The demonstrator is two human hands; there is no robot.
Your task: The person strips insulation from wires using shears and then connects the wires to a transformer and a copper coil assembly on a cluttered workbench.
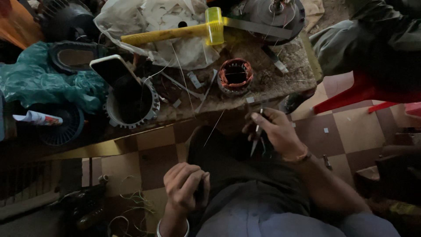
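**Desk:** What sits on the left of the bench, and why there?

**Photographer:** A crumpled teal plastic bag pushed to the far edge, a white tube with a red-marked end lying on a dark round fan part, and a phone propped face-up on a toothed metal motor housing, likely parked there to keep it off the gritty top. The tube's print is too small to make out.

**Desk:** And the hands?

**Photographer:** The left hand is low over the lap, curled into a near fist; something dark may be inside, but I cannot tell what. A thin pale wire runs down from the bench toward it. The right hand is raised just below the bench edge, fingers pinched on slim metal scissors or tweezers, points down, seemingly held ready for fine work.

**Desk:** The centrepiece?

**Photographer:** A stator wound with copper coil stands upright near the bench's front edge, just above the right hand. Behind it lies a yellow mallet across white wrapping. At far right, a red plastic stool with another person seated.
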